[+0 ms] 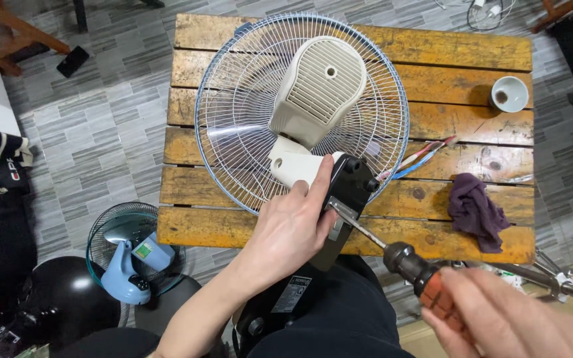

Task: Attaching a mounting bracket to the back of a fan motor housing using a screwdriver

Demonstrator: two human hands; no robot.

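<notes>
Both hands grip: left hand [291,229] clasps the fan's black neck bracket [347,192]; right hand [505,321] grasps the screwdriver [392,255], whose shaft slants up-left into the bracket.

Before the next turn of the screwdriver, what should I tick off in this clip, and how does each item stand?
1. Left hand steadies the fan's black bracket: ok, it grips the neck.
2. Right hand grips the screwdriver handle: ok.
3. Tip seated in the screw: cannot tell; the tip meets the bracket beside the thumb, but the screw head is hidden.
4. Fan grille rests flat on the wooden table: ok.
5. Loose wires clear of the tool: ok, they lie to the side.
6. Cloth and cup out of the way: ok.
</notes>
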